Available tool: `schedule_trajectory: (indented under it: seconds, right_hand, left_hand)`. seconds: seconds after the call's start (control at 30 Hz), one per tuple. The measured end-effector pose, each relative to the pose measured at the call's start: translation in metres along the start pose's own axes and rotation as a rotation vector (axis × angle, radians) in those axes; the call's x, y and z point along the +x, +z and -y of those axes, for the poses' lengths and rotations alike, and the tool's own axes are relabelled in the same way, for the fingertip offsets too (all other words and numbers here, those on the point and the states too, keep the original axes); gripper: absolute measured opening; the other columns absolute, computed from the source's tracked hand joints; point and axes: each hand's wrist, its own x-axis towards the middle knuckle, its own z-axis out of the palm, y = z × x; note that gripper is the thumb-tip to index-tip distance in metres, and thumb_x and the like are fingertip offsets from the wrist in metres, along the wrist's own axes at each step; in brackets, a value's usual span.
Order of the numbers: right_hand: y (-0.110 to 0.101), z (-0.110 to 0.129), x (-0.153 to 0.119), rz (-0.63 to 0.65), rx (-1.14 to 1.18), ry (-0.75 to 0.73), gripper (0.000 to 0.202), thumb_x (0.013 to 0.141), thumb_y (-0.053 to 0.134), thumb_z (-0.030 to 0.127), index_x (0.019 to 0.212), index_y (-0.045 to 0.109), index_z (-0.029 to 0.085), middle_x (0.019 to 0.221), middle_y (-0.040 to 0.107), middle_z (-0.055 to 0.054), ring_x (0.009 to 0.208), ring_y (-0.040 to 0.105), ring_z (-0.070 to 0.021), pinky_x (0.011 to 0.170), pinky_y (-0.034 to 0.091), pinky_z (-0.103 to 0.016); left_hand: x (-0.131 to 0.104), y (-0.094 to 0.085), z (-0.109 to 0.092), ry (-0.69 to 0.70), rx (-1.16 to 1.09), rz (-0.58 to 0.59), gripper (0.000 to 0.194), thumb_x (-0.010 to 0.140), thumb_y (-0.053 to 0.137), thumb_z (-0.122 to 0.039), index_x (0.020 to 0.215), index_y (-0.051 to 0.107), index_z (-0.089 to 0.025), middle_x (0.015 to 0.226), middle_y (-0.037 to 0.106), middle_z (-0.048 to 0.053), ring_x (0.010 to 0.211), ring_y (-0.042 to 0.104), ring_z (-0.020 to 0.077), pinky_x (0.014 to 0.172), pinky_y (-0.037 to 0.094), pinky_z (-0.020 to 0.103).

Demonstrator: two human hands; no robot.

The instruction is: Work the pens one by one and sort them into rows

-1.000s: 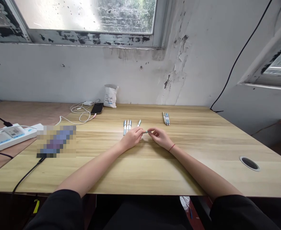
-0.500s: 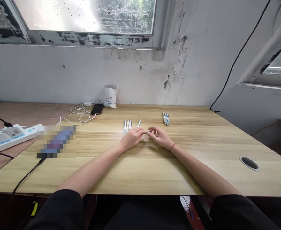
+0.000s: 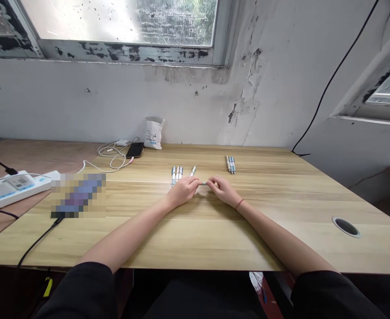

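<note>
My left hand (image 3: 182, 190) is closed around one end of a small pen (image 3: 204, 183), of which only a short bluish-green stretch shows between the hands. At the other end, my right hand (image 3: 226, 191) pinches it with thumb and forefinger. Beyond my left hand lies a row of white-and-blue pens (image 3: 177, 173), their near ends partly hidden by the hand. A single pen (image 3: 193, 170) rests slantwise just right of that row. Farther right, a bundle of several pens (image 3: 230, 164) lies side by side on the table (image 3: 195, 239).
On the left are a blurred-out device (image 3: 78, 196) with a black cable, a power strip (image 3: 22, 190), and a black phone (image 3: 135, 150) on a white cable. A white pouch (image 3: 154, 133) stands by the wall. A round grommet (image 3: 345, 227) is set in the table at right.
My right fingers have drawn together onto the pen's end, and the pen shows straighter between the hands. My left hand has hardly moved.
</note>
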Motion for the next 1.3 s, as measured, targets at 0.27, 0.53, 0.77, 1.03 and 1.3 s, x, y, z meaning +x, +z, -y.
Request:
schedule_trajectory:
  seconds: [0.27,0.53,0.77,1.03,1.3]
  right_hand:
    - [0.002,0.0,-0.004,0.059,-0.025,-0.01,0.022,0.088,0.043,0.037,0.086,0.054,0.019,0.077,0.06,-0.002,0.064,0.051,-0.0123,0.06,0.038,-0.024]
    - [0.002,-0.001,-0.004,0.08,-0.072,-0.022,0.019,0.086,0.047,0.036,0.093,0.053,0.019,0.074,0.06,-0.002,0.063,0.052,-0.0132,0.06,0.039,-0.024]
    - [0.0,0.003,-0.005,0.116,-0.181,0.0,0.033,0.093,0.032,0.034,0.072,0.054,0.019,0.064,0.057,-0.001,0.059,0.05,-0.0132,0.058,0.036,-0.024]
    - [0.001,0.002,-0.003,0.025,-0.272,-0.085,0.02,0.091,0.041,0.032,0.088,0.058,0.021,0.079,0.064,-0.005,0.07,0.055,-0.0166,0.064,0.039,-0.027]
    - [-0.005,0.002,0.0,-0.091,-0.404,-0.195,0.024,0.093,0.033,0.025,0.087,0.055,0.019,0.08,0.06,-0.009,0.075,0.051,-0.0203,0.07,0.039,-0.031]
  left_hand:
    - [0.0,0.001,-0.001,0.017,0.0,-0.002,0.022,0.089,0.041,-0.013,0.106,0.053,-0.019,0.103,0.06,0.005,0.095,0.058,0.0165,0.081,0.046,0.03]
    - [0.0,-0.001,-0.003,0.017,-0.003,-0.001,0.022,0.088,0.043,-0.013,0.106,0.054,-0.02,0.104,0.06,0.005,0.095,0.058,0.0167,0.081,0.046,0.031]
    - [0.0,0.0,-0.003,0.015,-0.014,0.014,0.025,0.088,0.043,-0.013,0.109,0.053,-0.02,0.106,0.061,0.004,0.098,0.057,0.0167,0.083,0.046,0.031]
    - [0.0,-0.001,0.001,-0.014,0.007,0.031,0.024,0.091,0.041,-0.018,0.111,0.052,-0.02,0.105,0.062,0.005,0.097,0.058,0.0168,0.082,0.045,0.03]
    - [-0.003,0.004,0.009,-0.121,0.187,0.048,0.022,0.092,0.041,-0.025,0.109,0.054,-0.021,0.089,0.067,0.004,0.084,0.061,0.0174,0.074,0.036,0.031]
